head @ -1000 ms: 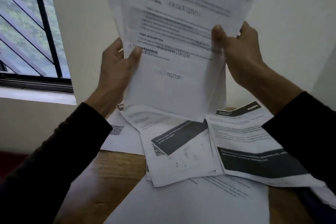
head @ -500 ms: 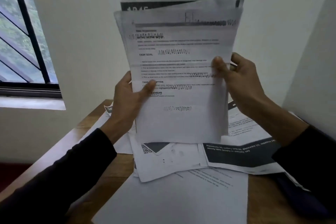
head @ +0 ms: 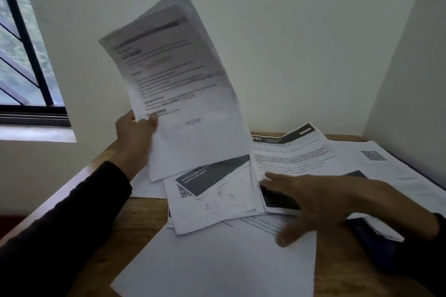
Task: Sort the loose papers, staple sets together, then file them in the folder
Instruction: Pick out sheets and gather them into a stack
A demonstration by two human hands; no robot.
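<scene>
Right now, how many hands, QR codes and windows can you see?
Hands: 2, the left hand holding the paper stack, and the right hand open over the loose sheets.
QR codes: 2.
Window: 1.
Total: 5.

Print on the held stack [head: 173, 84] smeared by motion blur, unreadable; rear sheets hidden behind the front one, count impossible to tell. Fingers of the left hand [head: 135, 137] hidden behind the stack, only thumb showing. Right hand [head: 323, 202] blurred; contact with the papers [head: 217, 190] below impossible to judge. Dark object [head: 371, 241] at the right mostly covered by sheets and wrist, identity unclear. Small text and QR codes on the loose papers too fine to read. Nearest sheet [head: 217, 265] cut off by the bottom edge. Window [head: 21, 55] cut off at the left.
</scene>
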